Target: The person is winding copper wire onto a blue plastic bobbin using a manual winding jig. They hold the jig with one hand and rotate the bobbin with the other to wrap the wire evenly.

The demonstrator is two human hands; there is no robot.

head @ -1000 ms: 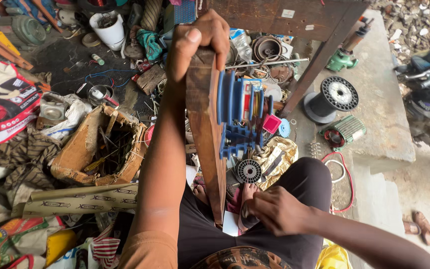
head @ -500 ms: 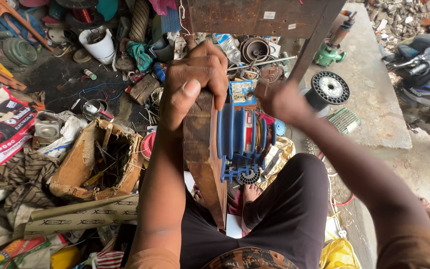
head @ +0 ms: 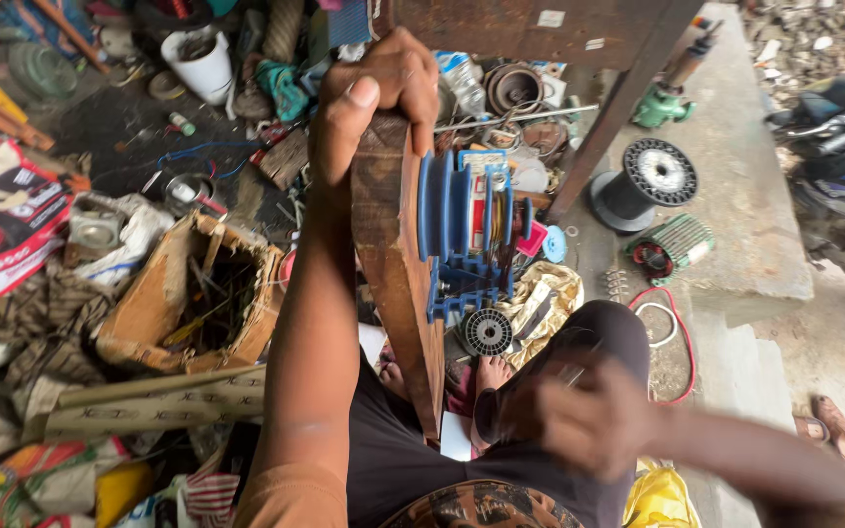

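The left hand [head: 383, 88] grips the top end of a long wooden board [head: 398, 284], fingers wrapped over its upper edge and thumb pressed flat against the near face. The board stands upright between the person's knees, its lower end near the bare feet on the floor. Bolted to its right face is a blue coil-winding machine [head: 466, 235], made of ribbed plastic or painted metal with stacked discs, holding a bobbin of fine copper wire. The right hand [head: 584, 416] is a blur above the thigh; whether its fingers are open or closed on anything cannot be told.

The board looks stiff, worn and rough-grained, and is probably top-heavy on the winder's side, so a firm hold high on the wood looks the safe place. The wire seems fragile and best left untouched. Nearby lie a torn cardboard box [head: 198, 293], a black empty spool [head: 652, 176] and a white bucket [head: 202, 64].
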